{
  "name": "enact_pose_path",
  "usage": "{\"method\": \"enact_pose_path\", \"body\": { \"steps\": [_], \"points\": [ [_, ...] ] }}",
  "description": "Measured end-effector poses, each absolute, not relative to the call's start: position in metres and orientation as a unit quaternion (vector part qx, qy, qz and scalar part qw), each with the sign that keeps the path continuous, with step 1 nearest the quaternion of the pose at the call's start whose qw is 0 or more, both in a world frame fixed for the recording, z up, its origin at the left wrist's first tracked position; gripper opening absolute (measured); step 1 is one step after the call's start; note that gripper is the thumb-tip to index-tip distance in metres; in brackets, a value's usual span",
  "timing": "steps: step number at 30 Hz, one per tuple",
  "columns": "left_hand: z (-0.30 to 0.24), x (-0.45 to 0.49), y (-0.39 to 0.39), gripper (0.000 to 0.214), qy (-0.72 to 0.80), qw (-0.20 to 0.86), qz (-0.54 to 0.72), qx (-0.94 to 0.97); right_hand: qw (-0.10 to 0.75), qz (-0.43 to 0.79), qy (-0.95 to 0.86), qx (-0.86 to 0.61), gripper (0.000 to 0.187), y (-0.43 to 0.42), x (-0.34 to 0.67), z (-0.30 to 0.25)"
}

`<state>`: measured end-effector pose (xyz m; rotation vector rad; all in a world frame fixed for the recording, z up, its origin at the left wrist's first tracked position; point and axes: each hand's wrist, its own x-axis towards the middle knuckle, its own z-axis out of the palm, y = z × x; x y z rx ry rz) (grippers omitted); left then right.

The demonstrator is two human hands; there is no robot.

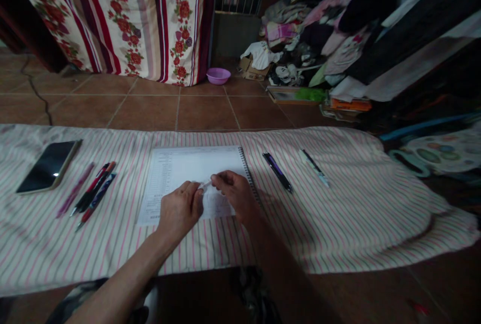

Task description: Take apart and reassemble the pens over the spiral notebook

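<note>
Far left, a phone (48, 166) lay dark on the striped cloth (338, 213), and just beside it a pink pen (75, 189) and a bunch of red and blue pens (93, 194) sat slanted, close together. Centre stage, the spiral notebook (180, 173) lay open at a printed page, and over it the left hand (181, 209) had its grip closed on one end of a pale slim piece (205, 184), fingers curled tight. The right hand (235, 192) pinched the other end between thumb and fingertips, its grip nearly shut. So the piece hung just above the paper, held between both hands. It was too small and dim to say exactly what it was. Further right, a purple pen (277, 171) and a white pen (314, 167) lay apart on the cloth. The risk, as I judged it: two fingertip pinches on so thin a thing could slip, dropping it to roll off the page into the cloth's folds; the poor light made a fumble likelier.
</note>
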<state>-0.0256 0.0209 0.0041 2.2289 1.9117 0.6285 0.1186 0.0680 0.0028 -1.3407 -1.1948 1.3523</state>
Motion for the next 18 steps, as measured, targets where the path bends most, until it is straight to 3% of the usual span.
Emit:
{"method": "enact_pose_path", "body": {
  "steps": [5,10,18],
  "points": [
    [0.005,-0.026,0.022,0.029,0.640,0.085,0.210,0.734,0.444,0.583,-0.449,-0.511,0.022,0.067,0.119,0.009],
    [0.006,-0.026,0.023,0.029,0.649,0.089,0.212,0.725,0.417,0.624,-0.430,-0.502,0.034,0.062,0.119,0.019],
    [0.005,-0.025,0.021,0.032,0.640,0.080,0.200,0.737,0.435,0.550,-0.464,-0.541,0.023,0.067,0.120,0.008]
  ]
}}
